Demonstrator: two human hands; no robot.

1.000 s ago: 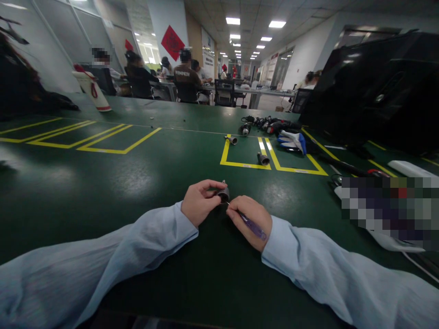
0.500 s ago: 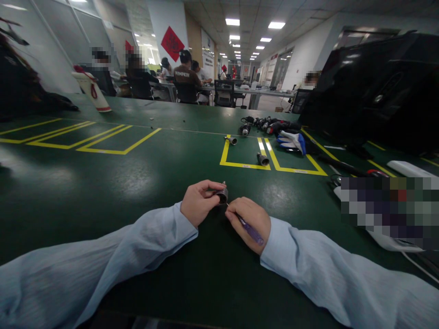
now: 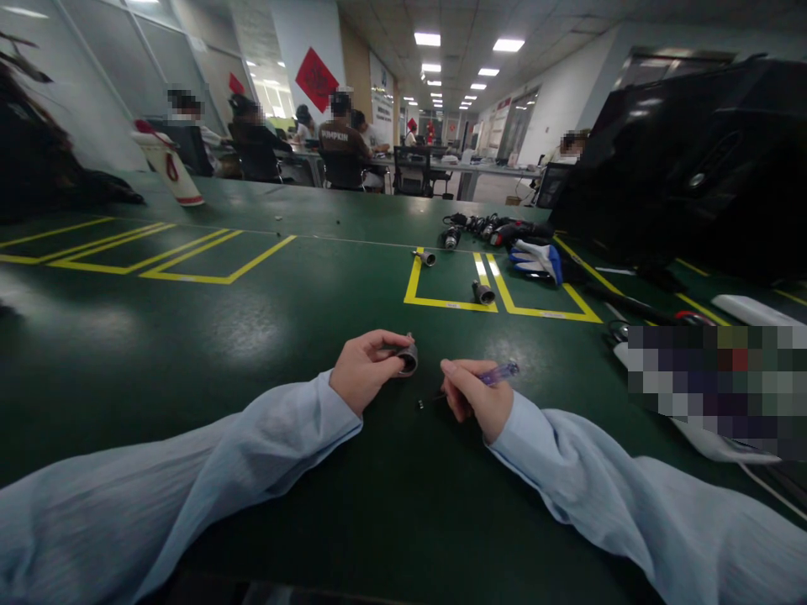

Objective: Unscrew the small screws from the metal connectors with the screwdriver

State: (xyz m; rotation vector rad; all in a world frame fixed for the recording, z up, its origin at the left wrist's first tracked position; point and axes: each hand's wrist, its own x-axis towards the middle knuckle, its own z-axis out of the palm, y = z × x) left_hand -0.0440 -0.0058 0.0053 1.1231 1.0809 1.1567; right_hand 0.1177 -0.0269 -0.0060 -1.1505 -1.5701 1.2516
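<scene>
My left hand (image 3: 366, 370) is closed on a small cup-shaped grey metal part (image 3: 409, 360), its hollow end facing me and a short stem pointing up. The thumb rests at the rim. To the right, my right hand (image 3: 476, 391) grips a slim screwdriver (image 3: 501, 374) with a translucent purple handle. Its handle tilts up over the hand, and the thin shaft points left, apart from the metal part. A tiny dark piece with bright glints (image 3: 420, 404) lies on the green table (image 3: 353, 521) near the shaft's tip.
Two similar metal parts (image 3: 484, 292) lie by a yellow-taped square. Behind them are a blue-and-white glove (image 3: 535, 260) and a tangle of dark cabled tools (image 3: 485, 228). A large black case (image 3: 681, 168) stands at right; a white cup (image 3: 169, 166) stands far left. People sit beyond.
My right hand has drawn back to the right, and the screwdriver has swung from pointing down toward me to handle-up. The tiny glinting piece now shows on the table. My left hand is nearly unmoved.
</scene>
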